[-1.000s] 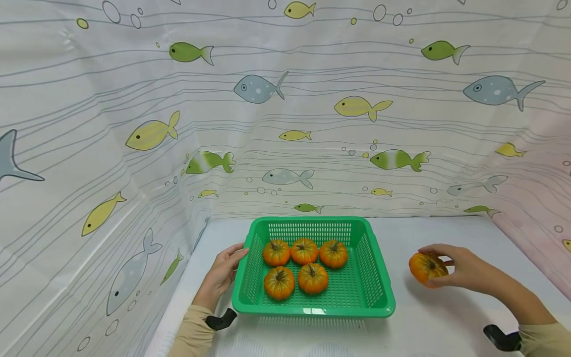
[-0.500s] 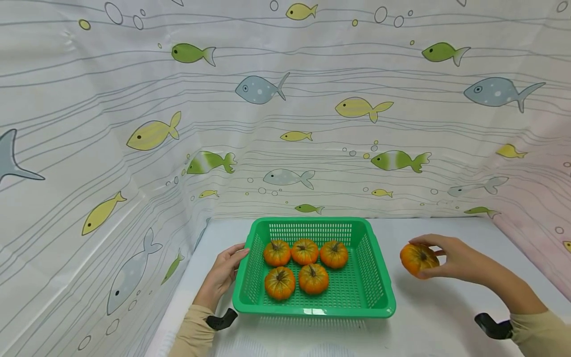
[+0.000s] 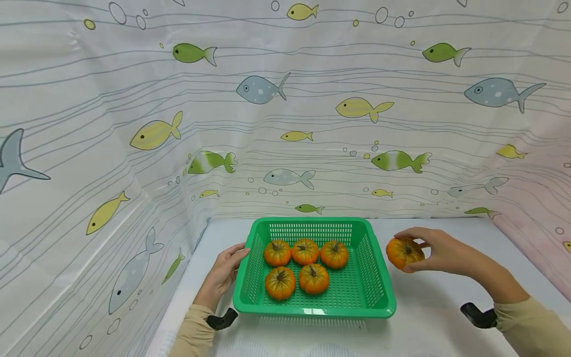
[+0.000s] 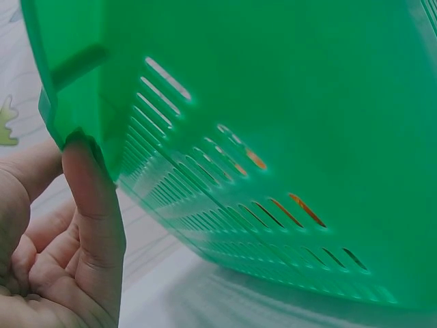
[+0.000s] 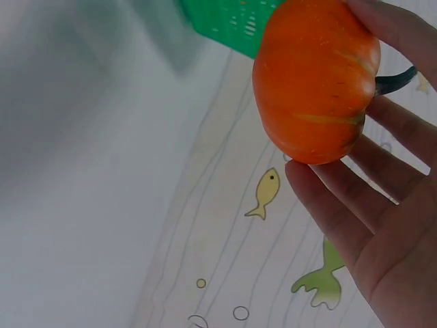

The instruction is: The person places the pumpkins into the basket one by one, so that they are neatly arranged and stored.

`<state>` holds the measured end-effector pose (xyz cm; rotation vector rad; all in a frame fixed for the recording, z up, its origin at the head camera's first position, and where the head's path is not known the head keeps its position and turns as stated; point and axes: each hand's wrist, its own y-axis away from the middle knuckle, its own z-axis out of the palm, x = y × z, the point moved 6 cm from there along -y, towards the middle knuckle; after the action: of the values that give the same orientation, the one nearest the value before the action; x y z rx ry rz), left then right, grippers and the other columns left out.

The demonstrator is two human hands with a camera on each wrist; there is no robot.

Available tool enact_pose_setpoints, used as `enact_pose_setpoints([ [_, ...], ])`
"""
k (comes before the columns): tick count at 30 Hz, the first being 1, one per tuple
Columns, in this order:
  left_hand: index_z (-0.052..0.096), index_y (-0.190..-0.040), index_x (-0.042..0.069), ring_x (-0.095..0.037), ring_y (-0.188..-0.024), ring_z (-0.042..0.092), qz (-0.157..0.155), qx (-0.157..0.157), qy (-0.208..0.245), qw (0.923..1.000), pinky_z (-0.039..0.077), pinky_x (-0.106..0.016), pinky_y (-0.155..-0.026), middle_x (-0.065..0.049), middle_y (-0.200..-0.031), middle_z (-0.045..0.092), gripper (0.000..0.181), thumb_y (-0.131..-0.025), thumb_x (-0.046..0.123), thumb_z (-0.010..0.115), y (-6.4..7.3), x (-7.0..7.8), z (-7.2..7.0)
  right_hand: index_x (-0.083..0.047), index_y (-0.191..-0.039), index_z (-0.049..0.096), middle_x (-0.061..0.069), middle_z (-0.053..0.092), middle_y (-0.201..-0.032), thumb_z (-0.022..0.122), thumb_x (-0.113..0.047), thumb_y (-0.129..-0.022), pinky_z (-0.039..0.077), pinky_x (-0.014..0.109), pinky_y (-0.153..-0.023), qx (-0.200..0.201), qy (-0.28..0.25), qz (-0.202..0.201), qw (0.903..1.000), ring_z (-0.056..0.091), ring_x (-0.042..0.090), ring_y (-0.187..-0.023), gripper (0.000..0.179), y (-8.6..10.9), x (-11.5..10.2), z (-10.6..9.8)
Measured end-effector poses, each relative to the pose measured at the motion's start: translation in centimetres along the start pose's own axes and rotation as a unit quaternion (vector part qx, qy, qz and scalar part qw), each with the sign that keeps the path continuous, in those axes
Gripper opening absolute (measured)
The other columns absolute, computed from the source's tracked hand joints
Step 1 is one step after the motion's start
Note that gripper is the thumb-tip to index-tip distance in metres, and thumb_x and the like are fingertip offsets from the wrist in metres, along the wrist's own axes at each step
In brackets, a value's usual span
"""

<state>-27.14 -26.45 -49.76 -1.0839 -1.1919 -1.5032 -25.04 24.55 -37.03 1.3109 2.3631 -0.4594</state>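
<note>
A green plastic basket stands on the table with several small orange pumpkins inside, toward its left and middle. At the basket's left rim, my left hand pinches the edge; the left wrist view shows a finger up against the rim, and the slotted wall beside it. Just right of the basket, my right hand holds another pumpkin above the table, between thumb and fingers. Close up in the right wrist view, that pumpkin has a dark green stem pointing toward the palm.
The white table extends around the basket. Behind it and along both sides hangs a white curtain printed with fish and wavy lines. A black strap is on the right wrist, another on the left.
My right hand has moved left and a little away from me with its pumpkin, closer to the basket's right side. The left hand, the basket and the pumpkins in it have stayed put.
</note>
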Motion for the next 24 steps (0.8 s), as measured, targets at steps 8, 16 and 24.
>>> enact_pose_setpoints([
  [8, 0.041, -0.153, -0.003, -0.009, -0.094, 0.077, -0.004, 0.000, 0.008, 1.0000, 0.065, -0.027, -0.081, 0.004, -0.110, 0.077, 0.056, -0.105, 0.019, 0.062, 0.1, 0.0, 0.1, -0.015, -0.133, 0.066, -0.002, 0.070, -0.128, 0.091, -0.046, -0.076, 0.061, 0.025, -0.090, -0.018, 0.000, -0.004, 0.9998, 0.063, 0.020, -0.115, 0.070, -1.2, -1.5, 0.4],
  [16, 0.040, -0.153, -0.003, -0.009, -0.093, 0.077, 0.003, -0.008, 0.002, 1.0000, 0.065, -0.027, -0.081, 0.004, -0.110, 0.077, 0.055, -0.106, 0.020, 0.060, 0.1, 0.1, 0.1, -0.015, -0.134, 0.064, -0.002, 0.069, -0.130, 0.091, -0.046, -0.077, 0.063, 0.031, -0.092, -0.045, -0.007, -0.020, 0.9988, 0.064, 0.024, -0.119, 0.070, -2.5, -2.8, 1.2],
  [24, 0.041, -0.152, -0.003, -0.010, -0.094, 0.078, 0.000, -0.005, 0.000, 1.0000, 0.065, -0.028, -0.082, 0.004, -0.110, 0.076, 0.056, -0.106, 0.020, 0.061, 0.1, 0.1, 0.1, -0.016, -0.132, 0.064, 0.000, 0.068, -0.129, 0.089, -0.045, -0.079, 0.064, 0.041, -0.092, -0.063, -0.021, -0.034, 0.9972, 0.063, 0.023, -0.116, 0.066, -3.4, -4.3, 1.6],
])
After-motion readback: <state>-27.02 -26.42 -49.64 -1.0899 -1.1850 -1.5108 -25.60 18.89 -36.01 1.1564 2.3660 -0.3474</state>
